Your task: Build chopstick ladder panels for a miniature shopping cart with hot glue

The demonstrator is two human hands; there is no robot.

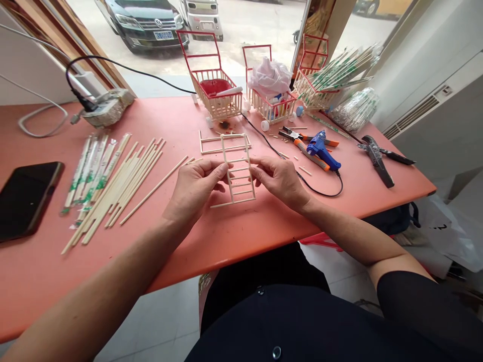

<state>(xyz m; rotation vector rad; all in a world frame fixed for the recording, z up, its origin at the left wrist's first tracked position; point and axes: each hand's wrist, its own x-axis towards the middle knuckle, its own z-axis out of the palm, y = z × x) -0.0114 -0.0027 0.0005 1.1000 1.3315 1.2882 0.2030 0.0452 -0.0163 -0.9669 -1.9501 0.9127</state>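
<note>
I hold a small ladder-like grid of wooden sticks (238,168) just above the pink table (241,231). My left hand (194,188) pinches its left side rail, fingers closed on it. My right hand (279,178) grips the right rail the same way. A second flat stick frame (211,146) lies on the table just behind the grid. A heap of loose bamboo sticks and wrapped chopsticks (109,183) lies to the left of my left hand.
A blue glue gun (322,151) with a black cord, orange-handled pliers (298,138) and black cutters (377,158) lie to the right. Three small stick carts (219,93) stand at the back. A black phone (24,198) lies far left; a power strip (101,105) sits behind.
</note>
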